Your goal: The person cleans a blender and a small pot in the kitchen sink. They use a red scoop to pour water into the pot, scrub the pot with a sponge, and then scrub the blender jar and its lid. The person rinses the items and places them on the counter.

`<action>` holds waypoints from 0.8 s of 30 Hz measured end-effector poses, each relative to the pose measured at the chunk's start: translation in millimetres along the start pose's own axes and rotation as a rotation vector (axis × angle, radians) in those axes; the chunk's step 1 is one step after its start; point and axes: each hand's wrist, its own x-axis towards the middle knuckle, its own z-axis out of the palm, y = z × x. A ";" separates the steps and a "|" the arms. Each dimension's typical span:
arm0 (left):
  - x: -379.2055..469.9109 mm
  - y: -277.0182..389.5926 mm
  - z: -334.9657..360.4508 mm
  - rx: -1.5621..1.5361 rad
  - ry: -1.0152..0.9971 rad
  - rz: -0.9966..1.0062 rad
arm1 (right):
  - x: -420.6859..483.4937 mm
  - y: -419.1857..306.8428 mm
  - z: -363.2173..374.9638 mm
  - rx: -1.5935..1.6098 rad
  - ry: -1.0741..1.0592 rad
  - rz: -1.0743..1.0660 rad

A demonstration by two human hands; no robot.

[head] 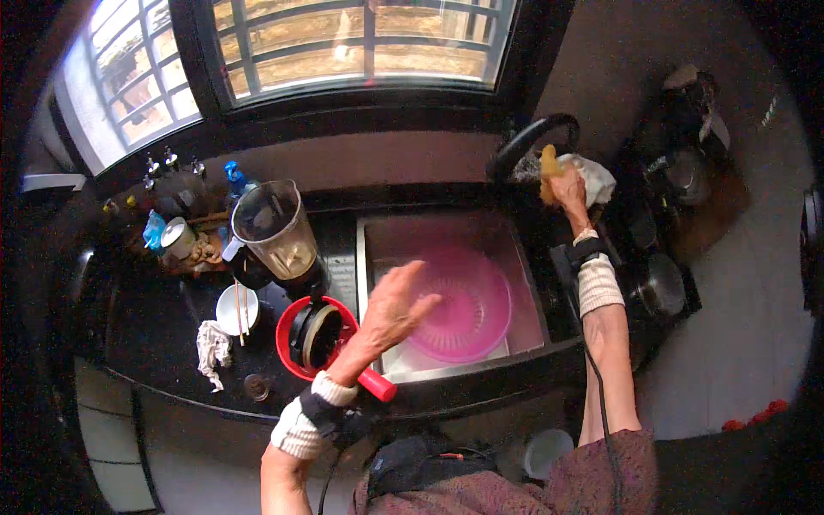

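My right hand point(569, 187) is closed on a yellow sponge or cloth point(550, 168) behind the sink's right side, beside a white cloth point(595, 179) and a black curved faucet point(541, 138). Over the left part of the steel sink point(528, 290), my left hand point(396, 306) has its fingers spread and holds nothing. A pink plastic basket or basin point(492, 315) lies in the sink. Left of that hand, a red plastic pot or strainer with a handle point(375, 384) contains a black-rimmed round lid point(322, 336). Behind it stands a clear blender jug point(273, 225).
On the left counter are a white bowl point(228, 310) with chopsticks across it, a crumpled cloth point(212, 351) and a small glass dish point(257, 386). Bottles line the back near the window. Dark cookware point(663, 283) stands at the right. A cable runs along my right arm.
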 end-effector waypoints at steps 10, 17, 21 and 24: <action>33.8 10.0 54.9 -0.154 -0.170 -0.024 | -4.4 41.2 -28.6 0.500 0.244 0.076; 2.8 2.1 45.1 -0.093 -0.026 -0.009 | -116.7 -37.3 -79.2 0.887 -0.444 -0.204; -50.8 -28.9 -30.5 0.175 0.485 -0.059 | -204.3 -96.9 -55.7 0.742 -0.876 -0.543; -94.5 -63.6 -87.2 0.379 0.581 -0.275 | -252.4 -139.0 -13.7 0.692 -1.012 -0.868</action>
